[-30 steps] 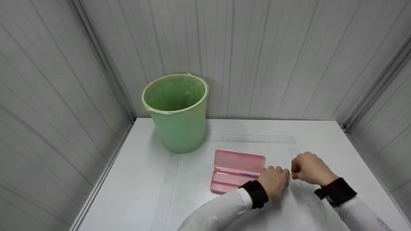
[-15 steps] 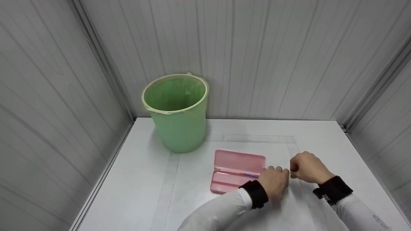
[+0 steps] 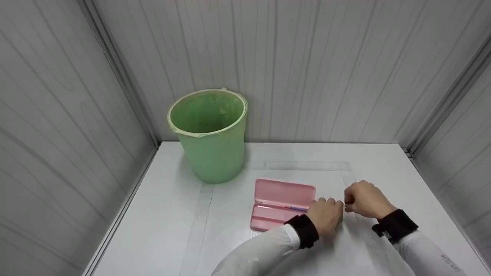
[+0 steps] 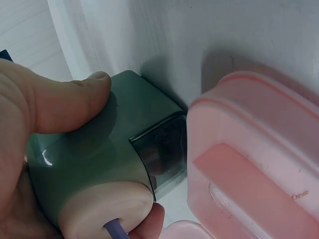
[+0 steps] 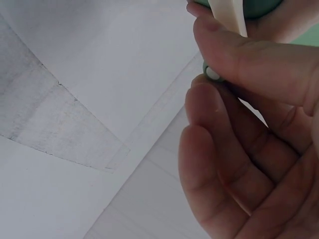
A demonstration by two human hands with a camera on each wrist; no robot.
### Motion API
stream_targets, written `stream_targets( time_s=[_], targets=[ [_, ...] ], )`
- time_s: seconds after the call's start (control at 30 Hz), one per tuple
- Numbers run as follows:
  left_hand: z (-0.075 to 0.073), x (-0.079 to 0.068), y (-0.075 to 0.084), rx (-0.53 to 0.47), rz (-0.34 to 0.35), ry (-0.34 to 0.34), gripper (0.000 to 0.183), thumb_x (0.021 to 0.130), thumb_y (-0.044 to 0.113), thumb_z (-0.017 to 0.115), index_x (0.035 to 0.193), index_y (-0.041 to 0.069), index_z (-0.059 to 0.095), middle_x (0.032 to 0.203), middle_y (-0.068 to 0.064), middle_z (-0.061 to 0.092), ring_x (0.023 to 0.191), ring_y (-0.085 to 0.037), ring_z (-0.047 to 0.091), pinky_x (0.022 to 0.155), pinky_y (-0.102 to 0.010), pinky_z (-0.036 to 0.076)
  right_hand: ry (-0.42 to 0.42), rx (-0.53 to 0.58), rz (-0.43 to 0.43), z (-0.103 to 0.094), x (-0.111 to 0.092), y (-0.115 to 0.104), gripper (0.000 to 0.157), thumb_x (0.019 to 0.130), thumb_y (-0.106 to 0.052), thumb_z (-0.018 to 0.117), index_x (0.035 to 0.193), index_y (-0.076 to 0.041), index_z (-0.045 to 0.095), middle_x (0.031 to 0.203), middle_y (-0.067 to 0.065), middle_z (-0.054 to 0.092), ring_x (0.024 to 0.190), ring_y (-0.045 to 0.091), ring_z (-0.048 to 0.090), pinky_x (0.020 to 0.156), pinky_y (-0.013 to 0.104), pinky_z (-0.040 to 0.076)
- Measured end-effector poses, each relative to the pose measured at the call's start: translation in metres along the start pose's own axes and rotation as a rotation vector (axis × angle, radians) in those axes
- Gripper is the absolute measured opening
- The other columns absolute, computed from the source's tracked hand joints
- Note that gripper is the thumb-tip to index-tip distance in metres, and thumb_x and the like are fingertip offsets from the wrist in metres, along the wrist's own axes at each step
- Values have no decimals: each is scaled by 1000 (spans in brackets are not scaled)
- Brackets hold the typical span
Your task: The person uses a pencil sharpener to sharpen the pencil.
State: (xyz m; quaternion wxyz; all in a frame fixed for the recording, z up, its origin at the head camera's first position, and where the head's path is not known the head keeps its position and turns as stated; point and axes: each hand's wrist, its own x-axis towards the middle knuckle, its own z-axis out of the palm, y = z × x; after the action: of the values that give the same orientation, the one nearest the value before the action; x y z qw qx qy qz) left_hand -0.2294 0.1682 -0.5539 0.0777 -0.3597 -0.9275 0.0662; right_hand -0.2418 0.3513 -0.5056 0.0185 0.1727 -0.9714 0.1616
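A green crank pencil sharpener (image 4: 94,159) with a cream front and a dark see-through shavings drawer (image 4: 167,154) is gripped by my left hand (image 3: 326,216), thumb across its top. From the cream front sticks a purple pencil (image 4: 117,229). My right hand (image 3: 366,199) is just to the right and pinches the small knob (image 5: 213,73) of the cream crank arm (image 5: 229,15) between thumb and fingers. Beside the sharpener lies an open pink pencil case (image 3: 284,191), its right end partly hidden by my left hand.
A thin blue and red stick (image 3: 297,209) lies in the pencil case. At the back left of the white table (image 3: 165,214) stands a tall green bucket (image 3: 215,153). Grey panel walls (image 3: 299,69) enclose the table at the back and both sides.
My right hand and wrist have shifted slightly left, still at the crank. My left hand keeps its grip on the sharpener, and the pencil case and bucket stay in place.
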Motion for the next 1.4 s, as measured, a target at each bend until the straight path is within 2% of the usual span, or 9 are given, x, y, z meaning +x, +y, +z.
stream_targets(
  time_s=[0.7, 1.07, 1.23, 1.4],
  targets=[
    [-2, 0, -2, 5, 6, -7, 39, 97, 52, 77, 123, 29, 60, 102, 12, 68, 82, -7, 62, 64, -25, 53, 2, -39, 39, 9, 7, 0, 29, 71, 2, 94, 65, -17, 73, 66, -6, 67, 63, 12, 54, 58, 32, 46],
    [1, 2, -1, 7, 7, 35, 45, 91, 53, 82, 121, 28, 60, 100, 12, 67, 82, -7, 63, 63, -25, 52, -35, -17, 62, 17, 9, 7, 24, 72, -2, 94, 65, -17, 77, 65, -5, 69, 59, 11, 55, 54, 30, 47],
    [1, 1, 1, 14, 1, 36, 47, 91, 55, 81, 122, 28, 61, 100, 12, 67, 83, -7, 64, 64, -26, 53, -16, 12, 65, 25, 4, 11, 27, 71, 1, 92, 63, -19, 76, 60, -10, 67, 57, 10, 52, 53, 28, 42],
    [2, 0, 1, 18, -1, 71, 41, 94, 55, 78, 119, 27, 62, 97, 12, 67, 81, -8, 63, 62, -25, 51, 16, 32, 61, 30, -2, 13, 25, 72, 2, 90, 65, -20, 79, 61, -12, 69, 58, 8, 50, 54, 27, 41]
  ],
)
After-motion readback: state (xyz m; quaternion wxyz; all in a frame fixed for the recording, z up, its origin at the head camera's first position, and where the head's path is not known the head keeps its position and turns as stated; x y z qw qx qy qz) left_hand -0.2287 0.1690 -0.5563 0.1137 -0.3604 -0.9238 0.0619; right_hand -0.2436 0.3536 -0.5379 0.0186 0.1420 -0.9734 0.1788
